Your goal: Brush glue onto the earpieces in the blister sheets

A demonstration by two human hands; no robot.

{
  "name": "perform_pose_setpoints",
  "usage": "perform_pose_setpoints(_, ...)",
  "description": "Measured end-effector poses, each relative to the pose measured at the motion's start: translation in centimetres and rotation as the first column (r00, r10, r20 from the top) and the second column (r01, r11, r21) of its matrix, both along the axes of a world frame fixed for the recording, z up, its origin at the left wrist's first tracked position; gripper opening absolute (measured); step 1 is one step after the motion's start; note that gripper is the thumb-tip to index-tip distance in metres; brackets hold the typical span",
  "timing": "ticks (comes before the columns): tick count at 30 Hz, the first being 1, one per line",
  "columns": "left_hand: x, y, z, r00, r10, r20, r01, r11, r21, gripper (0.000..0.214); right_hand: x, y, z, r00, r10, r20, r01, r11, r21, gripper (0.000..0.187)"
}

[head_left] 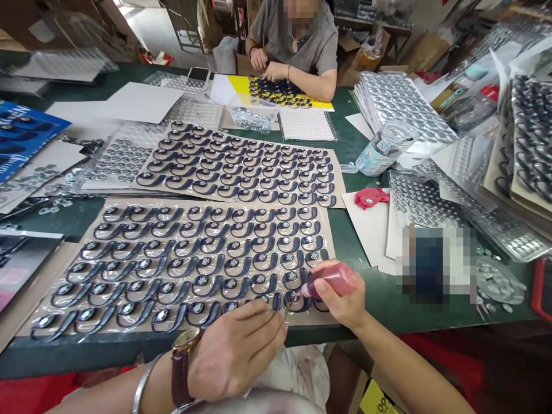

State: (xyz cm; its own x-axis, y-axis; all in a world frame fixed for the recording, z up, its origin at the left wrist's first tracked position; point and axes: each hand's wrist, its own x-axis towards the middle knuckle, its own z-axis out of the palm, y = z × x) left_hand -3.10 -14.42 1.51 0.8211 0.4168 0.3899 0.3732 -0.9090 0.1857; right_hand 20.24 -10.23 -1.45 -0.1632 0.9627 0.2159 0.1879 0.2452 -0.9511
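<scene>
My right hand (345,299) is wrapped round a red squeeze bottle (334,279), tilted with its narrow tip down to the left. That tip is at a dark, curved hook-shaped piece with a shiny round stone (294,298) in the near right corner of a brown sheet (330,244). Wearing a watch (183,345), my left hand (241,348) rests at the sheet's near edge, fingers together. A thin pointed tool (287,310) juts from its fingertips, most of it hidden. Rows of the same dark pieces cover the sheet under clear film.
Behind lies a second sheet of dark pieces (241,167). Stone trays (401,106), a plastic cup (383,149), a red cloth (371,198) and loose round stones (500,282) are on the right. Across the table, a person (297,52) works over a yellow sheet (241,86).
</scene>
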Motion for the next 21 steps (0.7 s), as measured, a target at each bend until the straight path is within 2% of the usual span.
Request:
perform_pose_setpoints(3, 0.3, -0.4, 0.2, 0.999, -0.026, -0.039, 0.028, 0.998, 0.061, 0.037, 0.2, 0.2, -0.2, 0.994, 0.002, 0.107, -0.016, 0.992, 0.129, 0.005)
perform_pose_setpoints(5, 0.5, -0.8, 0.2, 0.997, -0.044, -0.07, 0.052, 0.993, 0.111, 0.038, 0.3, 0.2, -0.3, 0.992, 0.004, 0.129, -0.025, 0.986, 0.164, 0.004)
perform_pose_setpoints(10, 1.0, -1.5, -0.2, 0.986, -0.093, -0.137, 0.118, 0.976, 0.183, 0.04, 0.2, 0.1, -0.5, 0.99, 0.032, 0.14, -0.049, 0.992, 0.118, 0.008)
perform_pose_setpoints(16, 1.0, -1.5, -0.2, 0.981, -0.114, -0.157, 0.143, 0.972, 0.189, 0.041, 0.0, 0.1, -0.6, 0.992, 0.047, 0.117, -0.051, 0.998, 0.031, 0.01)
perform_pose_setpoints(21, 0.8, -1.7, -0.4, 0.981, -0.115, -0.155, 0.142, 0.974, 0.176, 0.041, 0.0, 0.0, -0.7, 0.987, -0.023, 0.162, 0.008, 0.996, 0.094, 0.008)
